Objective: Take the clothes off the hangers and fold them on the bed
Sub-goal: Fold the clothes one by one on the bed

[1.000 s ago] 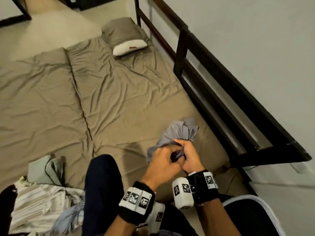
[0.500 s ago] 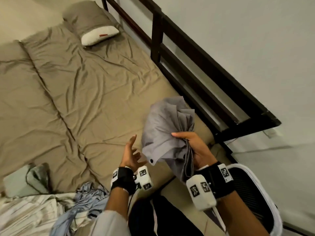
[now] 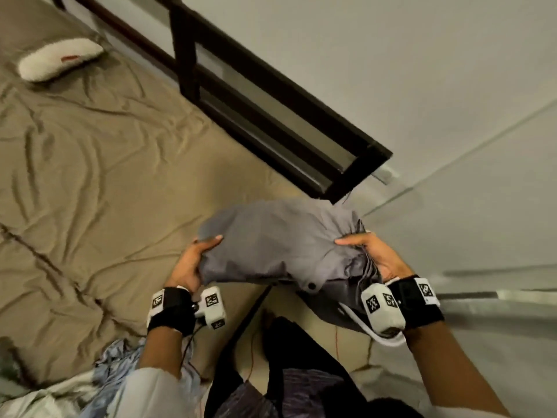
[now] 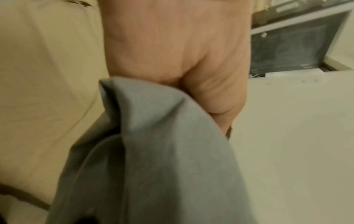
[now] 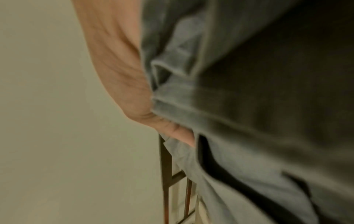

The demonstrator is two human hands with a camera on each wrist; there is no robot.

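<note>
Both forearms reach forward at about the same height, each wrist wrapped in a black band carrying white marker blocks. Left hand [image 3: 188,265] sits palm inward, thumb laid flat over the top of the grey garment [image 3: 280,245] and fingers tucked beneath its left edge; the left wrist view shows the palm [image 4: 172,45] closed against a fold of the cloth. Right hand [image 3: 378,256] clamps the bunched right side, thumb on top pointing inward, fingers hidden under the gathered folds, palm [image 5: 114,72] pressed to the fabric in the right wrist view.
</note>
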